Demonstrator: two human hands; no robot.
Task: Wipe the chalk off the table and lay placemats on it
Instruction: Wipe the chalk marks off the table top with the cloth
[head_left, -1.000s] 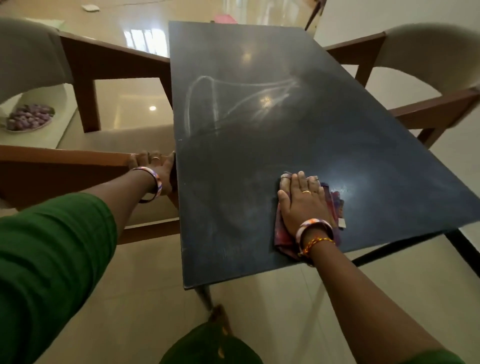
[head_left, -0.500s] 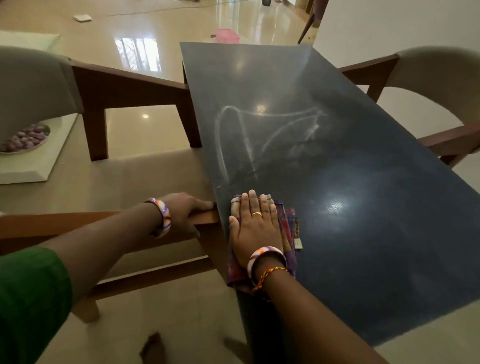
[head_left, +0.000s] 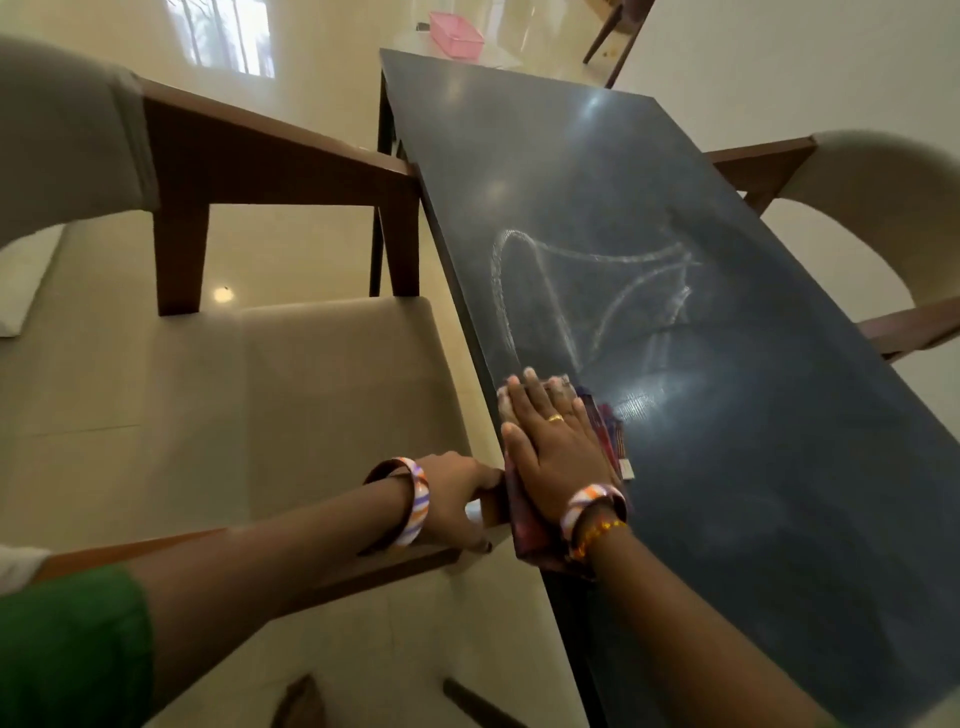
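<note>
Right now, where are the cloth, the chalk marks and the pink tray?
cloth (head_left: 605, 423): head view, on the striped edge showing right of the fingers.
chalk marks (head_left: 613, 257): head view, on the upper line of the drawing.
pink tray (head_left: 456, 32): head view, on its middle, on the floor beyond the table.
</note>
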